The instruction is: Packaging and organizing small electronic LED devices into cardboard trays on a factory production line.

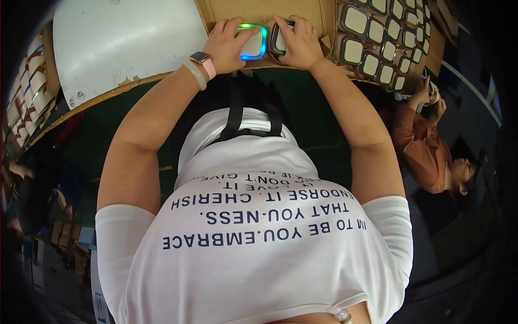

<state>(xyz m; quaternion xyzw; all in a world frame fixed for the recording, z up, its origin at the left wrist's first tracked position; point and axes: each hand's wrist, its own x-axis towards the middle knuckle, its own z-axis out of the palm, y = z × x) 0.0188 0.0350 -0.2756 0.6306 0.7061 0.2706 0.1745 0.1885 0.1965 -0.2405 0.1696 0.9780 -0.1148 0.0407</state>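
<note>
At the top middle, my left hand is closed around a rounded-square device with a pale face. Its rim glows green at the top and blue along the bottom. Just to its right, my right hand grips a similar device with a dark, unlit rim; fingers cover much of it. The two devices lie side by side, almost touching, over brown cardboard. A watch with a pink strap and a pale bangle are on my left wrist.
Several more pale-faced, dark-rimmed devices stand in rows at the right. A white board covers the bench at left. Strips of pale pieces lie at far left. Another person in a rust-coloured top works at far right.
</note>
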